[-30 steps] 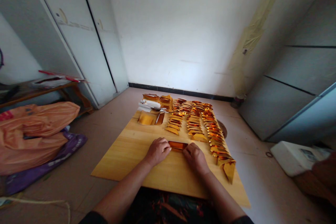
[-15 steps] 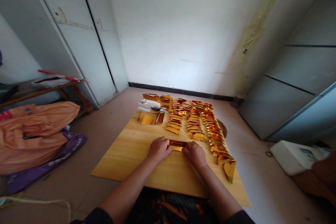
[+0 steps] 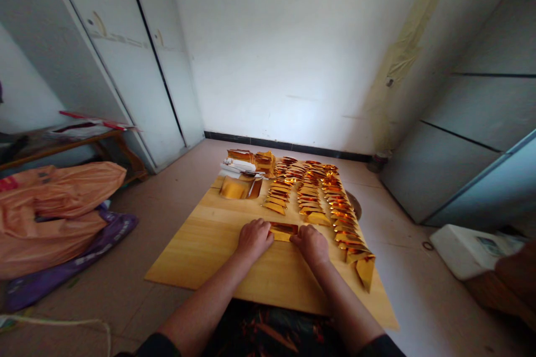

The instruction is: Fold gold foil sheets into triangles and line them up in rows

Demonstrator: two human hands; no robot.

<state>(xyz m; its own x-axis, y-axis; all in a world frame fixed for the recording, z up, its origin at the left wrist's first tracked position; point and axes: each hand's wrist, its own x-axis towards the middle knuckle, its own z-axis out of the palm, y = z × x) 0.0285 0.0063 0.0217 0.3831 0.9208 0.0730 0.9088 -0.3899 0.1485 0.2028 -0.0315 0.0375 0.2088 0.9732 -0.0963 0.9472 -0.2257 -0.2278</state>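
Spanning six o'clock of my remote feed, the wooden board [image 3: 201, 254] hasn't shifted that I can spot. Rows of folded gold pieces [image 3: 311, 198] run from 12 to 3 o'clock of my hands, same as a second ago. Gold sheet [image 3: 233, 188] lies at 11, also unmoved. I have the left hand [image 3: 255, 237] at 9 and the right hand [image 3: 312, 244] at 3, fingers apparently pinched on opposite ends of one foil piece [image 3: 283, 232], which is between them over mid-board; exact fingertip placement I can't tell, knuckles cover it. Real change is on the foil piece: its bright near band shows broader than half a second ago, below a dark red-brown strip. I read that as the near side being folded or pressed, neither end released.
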